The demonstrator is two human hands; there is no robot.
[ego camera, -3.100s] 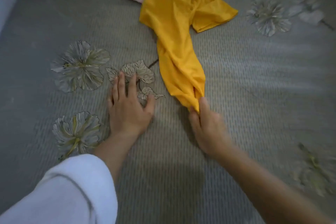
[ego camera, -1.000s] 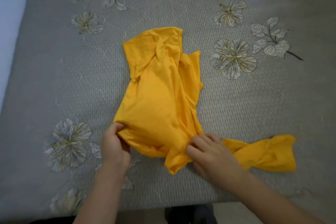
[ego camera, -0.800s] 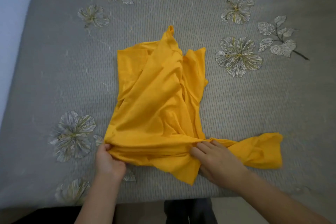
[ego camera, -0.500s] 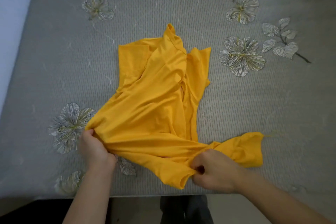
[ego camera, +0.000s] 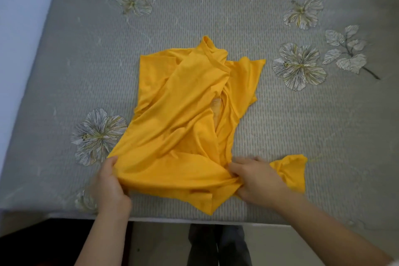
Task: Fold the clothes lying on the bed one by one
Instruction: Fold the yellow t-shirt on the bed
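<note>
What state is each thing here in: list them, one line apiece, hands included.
yellow shirt: crumpled and twisted, not yet folded, lying on the bed near its front edge.
left hand: grips the shirt's near left edge.
right hand: grips bunched fabric at the shirt's near right side.
bedspread: grey with a flower print, spread flat under the shirt.
</note>
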